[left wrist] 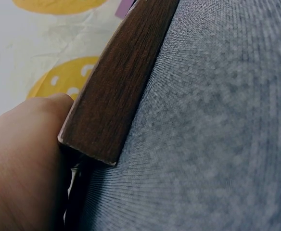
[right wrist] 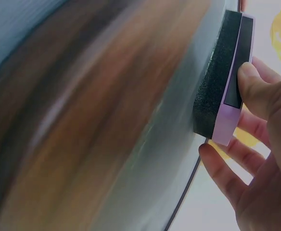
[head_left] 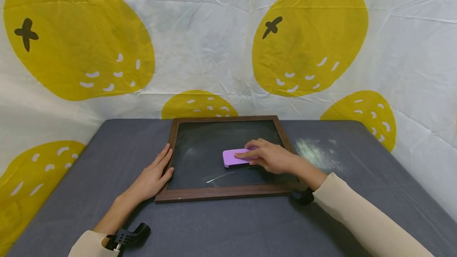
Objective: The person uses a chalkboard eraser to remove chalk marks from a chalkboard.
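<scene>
A chalkboard in a brown wooden frame lies on the dark table. My right hand grips a purple board eraser over the right half of the board. In the right wrist view the eraser shows its black felt side toward the board, with the thumb on its edge. My left hand lies along the left side of the frame, fingers straight and touching it. The frame's corner fills the left wrist view beside that hand. A white chalk streak and faint smears mark the board.
Pale chalk dust is scattered on the table to the right of the board. Behind the table hangs a white cloth with yellow fruit shapes. Dark straps with cameras sit at both wrists.
</scene>
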`<state>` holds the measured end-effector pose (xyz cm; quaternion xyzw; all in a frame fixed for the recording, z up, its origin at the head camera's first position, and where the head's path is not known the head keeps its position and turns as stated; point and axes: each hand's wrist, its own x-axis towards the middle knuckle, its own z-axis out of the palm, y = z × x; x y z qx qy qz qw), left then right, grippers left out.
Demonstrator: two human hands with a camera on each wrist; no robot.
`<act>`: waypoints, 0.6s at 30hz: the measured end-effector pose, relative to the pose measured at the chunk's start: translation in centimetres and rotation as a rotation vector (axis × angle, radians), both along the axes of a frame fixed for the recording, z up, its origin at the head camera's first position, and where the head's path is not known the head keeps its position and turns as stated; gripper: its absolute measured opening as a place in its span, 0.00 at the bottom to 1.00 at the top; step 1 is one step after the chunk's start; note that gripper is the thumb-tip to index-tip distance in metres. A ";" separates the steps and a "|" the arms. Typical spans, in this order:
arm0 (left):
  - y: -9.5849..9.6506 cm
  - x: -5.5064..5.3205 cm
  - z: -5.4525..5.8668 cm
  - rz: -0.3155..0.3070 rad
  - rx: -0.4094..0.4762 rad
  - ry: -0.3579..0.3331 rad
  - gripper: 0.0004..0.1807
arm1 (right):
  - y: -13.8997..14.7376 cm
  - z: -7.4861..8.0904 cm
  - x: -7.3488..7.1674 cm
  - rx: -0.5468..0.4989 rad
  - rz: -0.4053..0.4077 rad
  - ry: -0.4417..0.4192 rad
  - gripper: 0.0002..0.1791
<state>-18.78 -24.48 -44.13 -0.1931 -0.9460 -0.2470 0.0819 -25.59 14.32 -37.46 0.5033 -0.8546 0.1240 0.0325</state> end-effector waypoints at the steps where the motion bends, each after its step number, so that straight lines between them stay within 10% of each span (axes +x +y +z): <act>1: 0.0 0.0 0.0 0.001 0.001 0.000 0.33 | 0.4 0.0 0.1 0.000 -0.017 0.006 0.24; 18: -0.3 -0.1 -0.2 0.001 0.008 -0.002 0.33 | 3.1 -1.1 3.0 -0.060 -0.415 0.230 0.19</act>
